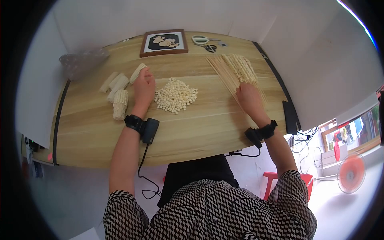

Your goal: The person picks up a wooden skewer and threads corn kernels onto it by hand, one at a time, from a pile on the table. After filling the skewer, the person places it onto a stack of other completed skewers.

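My left hand point(145, 86) is closed at a pale corn cob point(137, 73), its fingers against the cob's right side. More bare cobs point(119, 82) lie to the left, and a cob with kernel rows point(120, 105) stands nearer me. A loose heap of pale corn kernels point(175, 96) sits between my hands. On the right, my right hand point(250, 98) is closed over the near ends of thin wooden skewers point(222, 73). Beside these lie several skewers threaded with kernels point(241, 69); my fingers hide exactly which stick they grip.
A framed picture point(164, 42) lies at the back, with scissors point(200, 39) and a small black-handled tool point(210, 48) to its right. A clear plastic bag point(83, 62) rests at the back left. Cables hang from both wrist devices. Pale panels border the table.
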`<state>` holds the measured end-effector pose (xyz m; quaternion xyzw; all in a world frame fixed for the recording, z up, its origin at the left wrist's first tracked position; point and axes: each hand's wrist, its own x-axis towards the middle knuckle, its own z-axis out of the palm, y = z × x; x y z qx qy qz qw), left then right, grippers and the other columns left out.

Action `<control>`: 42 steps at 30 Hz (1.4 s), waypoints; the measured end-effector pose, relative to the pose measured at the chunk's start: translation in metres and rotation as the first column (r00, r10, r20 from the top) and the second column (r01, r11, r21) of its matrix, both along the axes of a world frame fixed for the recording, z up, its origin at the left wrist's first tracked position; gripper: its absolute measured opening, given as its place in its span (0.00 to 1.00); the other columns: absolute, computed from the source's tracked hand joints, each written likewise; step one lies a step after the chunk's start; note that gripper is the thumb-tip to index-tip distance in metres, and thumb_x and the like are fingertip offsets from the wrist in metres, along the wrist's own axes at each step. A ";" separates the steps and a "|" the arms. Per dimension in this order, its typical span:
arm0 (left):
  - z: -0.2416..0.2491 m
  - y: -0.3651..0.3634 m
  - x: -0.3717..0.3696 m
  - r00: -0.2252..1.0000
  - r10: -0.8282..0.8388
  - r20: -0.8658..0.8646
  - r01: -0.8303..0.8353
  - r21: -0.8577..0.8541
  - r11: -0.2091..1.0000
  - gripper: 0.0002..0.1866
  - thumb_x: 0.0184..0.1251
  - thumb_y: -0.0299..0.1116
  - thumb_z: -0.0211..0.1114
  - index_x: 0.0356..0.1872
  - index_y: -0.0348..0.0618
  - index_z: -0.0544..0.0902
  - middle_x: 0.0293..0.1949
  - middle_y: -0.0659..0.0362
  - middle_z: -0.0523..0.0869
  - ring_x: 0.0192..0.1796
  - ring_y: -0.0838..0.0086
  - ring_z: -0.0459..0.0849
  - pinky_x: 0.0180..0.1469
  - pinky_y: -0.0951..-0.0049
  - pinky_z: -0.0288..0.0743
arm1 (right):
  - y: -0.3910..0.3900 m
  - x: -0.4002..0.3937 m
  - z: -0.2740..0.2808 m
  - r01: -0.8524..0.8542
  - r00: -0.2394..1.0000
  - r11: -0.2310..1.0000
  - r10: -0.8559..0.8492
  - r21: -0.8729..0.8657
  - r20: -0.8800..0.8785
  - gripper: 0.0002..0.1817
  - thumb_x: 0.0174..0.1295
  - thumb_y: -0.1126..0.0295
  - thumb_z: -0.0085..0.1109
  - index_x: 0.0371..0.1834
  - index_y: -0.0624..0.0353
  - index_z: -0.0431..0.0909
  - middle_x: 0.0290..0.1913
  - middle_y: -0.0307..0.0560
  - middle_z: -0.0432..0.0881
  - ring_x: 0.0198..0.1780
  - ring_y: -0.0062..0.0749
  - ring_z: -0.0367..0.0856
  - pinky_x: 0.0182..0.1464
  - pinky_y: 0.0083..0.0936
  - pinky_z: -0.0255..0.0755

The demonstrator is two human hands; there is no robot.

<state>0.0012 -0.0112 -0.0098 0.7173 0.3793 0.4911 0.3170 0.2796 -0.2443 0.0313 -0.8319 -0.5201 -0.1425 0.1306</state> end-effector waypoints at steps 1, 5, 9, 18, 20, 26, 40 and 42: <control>0.000 0.000 -0.001 1.000 -0.009 -0.028 0.011 0.059 0.998 0.16 0.63 0.25 0.58 0.53 0.38 0.75 0.38 0.51 0.84 0.34 0.64 0.85 0.37 0.70 0.77 | -0.001 -0.011 0.011 -0.039 0.999 0.998 0.040 0.053 -0.012 0.10 0.59 0.68 0.53 0.28 0.65 0.75 0.29 0.60 0.81 0.33 0.54 0.81 0.34 0.45 0.74; 0.010 -0.009 -0.003 0.986 -0.075 -0.148 0.102 0.179 0.979 0.12 0.61 0.25 0.61 0.45 0.37 0.80 0.34 0.51 0.85 0.34 0.63 0.85 0.38 0.69 0.77 | 0.008 -0.051 0.039 -0.265 0.917 0.928 0.327 0.261 -0.229 0.09 0.60 0.69 0.57 0.30 0.64 0.74 0.30 0.56 0.82 0.32 0.52 0.80 0.34 0.41 0.73; 0.021 -0.019 -0.003 0.924 -0.256 -0.285 0.286 0.068 0.956 0.07 0.59 0.26 0.64 0.38 0.36 0.83 0.31 0.52 0.86 0.33 0.66 0.84 0.38 0.72 0.76 | 0.036 -0.078 0.037 -0.340 0.789 0.892 0.443 0.298 -0.425 0.07 0.61 0.70 0.56 0.31 0.64 0.74 0.30 0.54 0.82 0.32 0.50 0.80 0.34 0.37 0.73; 0.026 -0.018 -0.008 0.839 -0.361 -0.407 0.411 0.039 0.911 0.08 0.60 0.26 0.65 0.39 0.37 0.84 0.35 0.53 0.86 0.34 0.69 0.82 0.38 0.72 0.74 | 0.070 -0.061 -0.019 -0.363 0.462 0.817 0.575 0.447 -0.675 0.09 0.64 0.70 0.55 0.41 0.65 0.77 0.27 0.44 0.80 0.29 0.26 0.76 0.33 0.24 0.71; 0.024 -0.018 -0.008 0.834 -0.350 -0.426 0.408 0.050 0.912 0.08 0.60 0.26 0.65 0.39 0.37 0.84 0.35 0.54 0.86 0.34 0.70 0.82 0.38 0.73 0.74 | 0.063 -0.062 -0.011 -0.389 0.426 0.820 0.565 0.420 -0.707 0.11 0.65 0.69 0.54 0.45 0.64 0.78 0.28 0.42 0.80 0.29 0.21 0.74 0.34 0.22 0.70; 0.047 -0.036 -0.001 0.824 -0.351 -0.444 0.322 -0.143 0.936 0.08 0.59 0.28 0.67 0.37 0.37 0.84 0.32 0.54 0.85 0.32 0.70 0.81 0.36 0.74 0.74 | 0.059 -0.064 -0.011 -0.360 0.386 0.838 0.535 0.411 -0.752 0.11 0.64 0.68 0.56 0.42 0.65 0.79 0.28 0.46 0.82 0.27 0.23 0.75 0.32 0.22 0.70; 0.038 -0.023 -0.010 0.945 -0.225 -0.239 0.200 -0.124 0.972 0.09 0.57 0.28 0.68 0.38 0.37 0.85 0.31 0.57 0.86 0.30 0.76 0.80 0.34 0.77 0.73 | 0.055 -0.063 -0.005 -0.333 0.406 0.846 0.528 0.417 -0.746 0.11 0.64 0.68 0.56 0.41 0.65 0.80 0.28 0.47 0.81 0.28 0.25 0.75 0.33 0.23 0.70; 0.042 -0.025 -0.010 0.890 -0.266 -0.370 0.233 -0.131 0.964 0.09 0.57 0.28 0.68 0.37 0.37 0.85 0.30 0.57 0.85 0.30 0.77 0.80 0.34 0.77 0.73 | 0.054 -0.063 -0.004 -0.345 0.406 0.853 0.511 0.391 -0.758 0.12 0.66 0.67 0.55 0.42 0.65 0.79 0.29 0.43 0.81 0.30 0.21 0.74 0.34 0.21 0.70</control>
